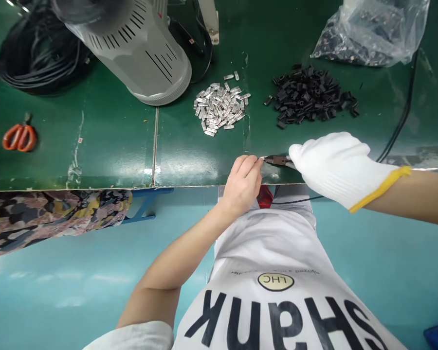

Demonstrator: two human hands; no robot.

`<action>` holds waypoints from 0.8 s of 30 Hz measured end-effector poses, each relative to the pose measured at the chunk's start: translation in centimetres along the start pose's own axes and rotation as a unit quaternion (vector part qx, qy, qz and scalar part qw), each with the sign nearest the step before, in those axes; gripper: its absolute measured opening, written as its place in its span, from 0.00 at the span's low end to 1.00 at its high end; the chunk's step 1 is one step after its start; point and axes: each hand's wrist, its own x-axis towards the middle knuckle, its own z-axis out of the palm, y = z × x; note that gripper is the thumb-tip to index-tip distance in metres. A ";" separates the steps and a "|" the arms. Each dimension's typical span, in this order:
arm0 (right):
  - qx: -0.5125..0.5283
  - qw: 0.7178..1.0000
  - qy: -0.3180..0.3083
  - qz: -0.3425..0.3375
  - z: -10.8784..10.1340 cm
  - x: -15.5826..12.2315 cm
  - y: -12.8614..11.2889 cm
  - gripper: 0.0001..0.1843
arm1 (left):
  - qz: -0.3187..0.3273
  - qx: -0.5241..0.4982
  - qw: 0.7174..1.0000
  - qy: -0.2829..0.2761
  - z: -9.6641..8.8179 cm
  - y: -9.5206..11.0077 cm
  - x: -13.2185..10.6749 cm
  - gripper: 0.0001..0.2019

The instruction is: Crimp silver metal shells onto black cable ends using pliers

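My right hand (332,167), in a white knit glove with a yellow cuff, is closed around a pair of pliers (276,160). The dark jaws point left, toward the fingertips of my bare left hand (243,182). Those fingers are pinched together at the table's front edge, and what they hold is too small and covered to name. A tiny shiny bit shows where fingertips and jaws meet. Beyond my left hand lies a pile of small silvery metal pieces (221,107). Past my right hand sits a heap of small black plastic pieces (308,95).
A grey machine (160,63) stands on the green table (117,146). Coiled black cable (40,53) and orange-handled scissors or cutters (20,137) lie left. A clear bag of small parts (372,36) rests at back right, near a black cable (401,119). Another person's patterned clothing (58,214) shows at left.
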 end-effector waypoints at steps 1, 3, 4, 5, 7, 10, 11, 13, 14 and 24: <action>-0.016 1.000 -0.002 0.008 -0.5 -0.3 -0.1 0.23 | -0.005 -0.002 1.000 -0.003 -0.1 0.0 0.1 0.15; -0.047 0.999 -0.024 0.009 -1.3 -1.1 -0.1 0.26 | -0.009 -0.006 1.000 -0.001 -0.2 0.1 0.4 0.14; -0.065 0.997 -0.041 0.005 -1.6 -1.4 0.0 0.25 | -0.013 -0.007 1.000 -0.001 -0.4 0.2 0.6 0.13; -0.083 0.995 -0.057 0.002 -1.7 -1.7 0.2 0.24 | -0.021 -0.007 1.000 -0.004 -0.5 0.2 0.9 0.12; -0.116 0.991 -0.070 0.001 -1.2 -2.2 0.9 0.23 | -0.050 -0.004 0.998 -0.023 -0.9 0.3 1.6 0.11; -0.133 0.990 -0.043 -0.006 0.4 -2.2 2.3 0.22 | -0.105 -0.009 0.993 -0.060 -1.3 0.2 2.8 0.09; -0.136 0.990 -0.036 -0.007 1.0 -2.1 2.8 0.21 | -0.122 -0.013 0.990 -0.067 -1.3 0.2 3.2 0.08; -0.136 0.990 -0.034 -0.003 1.9 -1.8 3.4 0.20 | -0.151 -0.014 0.986 -0.075 -1.2 0.1 3.9 0.08; -0.131 0.991 -0.037 0.003 2.2 -1.7 3.6 0.20 | -0.163 -0.011 0.984 -0.078 -1.2 0.1 4.1 0.09; 0.038 0.994 -0.091 0.037 2.0 -1.5 4.0 0.22 | -0.307 -0.350 0.884 -0.051 -3.6 2.1 3.6 0.08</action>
